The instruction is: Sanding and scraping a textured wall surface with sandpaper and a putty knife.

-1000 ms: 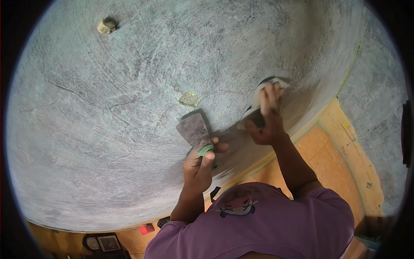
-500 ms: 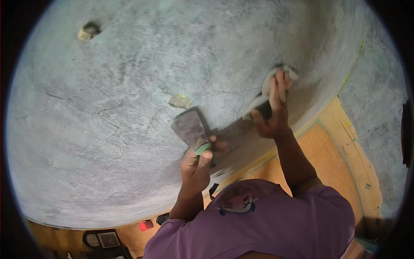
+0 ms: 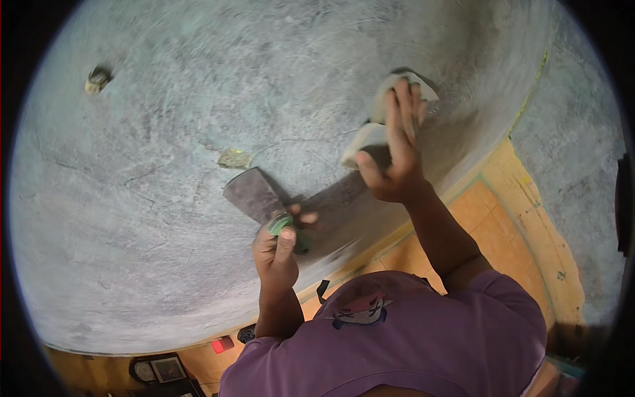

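I face a rough grey wall (image 3: 198, 99). My left hand (image 3: 278, 255) grips the green handle of a wide scraper (image 3: 251, 195), whose dark flat blade rests against the wall just below a small yellowish patch (image 3: 233, 157). My right hand (image 3: 393, 159) is higher and to the right, its fingers spread flat over a pale folded sheet (image 3: 366, 137), perhaps sandpaper, pressed to the wall. The sheet's edges stick out above and left of the fingers. My purple shirt (image 3: 410, 337) fills the lower edge.
A small lump (image 3: 97, 79) sticks out of the wall at upper left. A second grey wall (image 3: 575, 145) meets this one at a corner on the right. Orange floor tiles (image 3: 493, 221) lie below, with a red object (image 3: 221, 344) and a framed thing (image 3: 165, 368) by the wall's foot.
My right hand has slid the pale sheet up and to the right across the wall. My left hand keeps the scraper in about the same spot.
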Motion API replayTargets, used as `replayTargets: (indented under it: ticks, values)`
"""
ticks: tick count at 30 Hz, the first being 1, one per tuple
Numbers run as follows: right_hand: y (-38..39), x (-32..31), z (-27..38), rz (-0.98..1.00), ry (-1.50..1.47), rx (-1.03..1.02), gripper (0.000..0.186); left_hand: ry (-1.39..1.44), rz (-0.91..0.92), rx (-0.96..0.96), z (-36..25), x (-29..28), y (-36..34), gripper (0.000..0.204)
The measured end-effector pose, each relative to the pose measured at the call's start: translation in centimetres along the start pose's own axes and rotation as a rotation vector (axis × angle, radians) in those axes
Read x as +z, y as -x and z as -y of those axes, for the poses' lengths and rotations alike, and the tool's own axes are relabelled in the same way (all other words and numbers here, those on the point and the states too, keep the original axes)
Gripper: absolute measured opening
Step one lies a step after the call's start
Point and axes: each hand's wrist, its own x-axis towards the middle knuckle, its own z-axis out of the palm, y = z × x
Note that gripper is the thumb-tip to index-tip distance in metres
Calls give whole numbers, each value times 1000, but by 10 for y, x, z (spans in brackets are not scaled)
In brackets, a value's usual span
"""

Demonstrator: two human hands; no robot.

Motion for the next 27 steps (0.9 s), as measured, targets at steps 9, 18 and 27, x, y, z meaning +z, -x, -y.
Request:
replayTargets:
  ticks: [9,18,27]
  values:
    - [25,10,-5,86,26,-91,68,-28,6,8,5,1,-1,36]
    - [14,20,19,84,43,-49,69,19,59,1,3,-3,-1,36]
    - [-13,17,19,-92,0,30,76,4,142,-1,4,-9,-2,33]
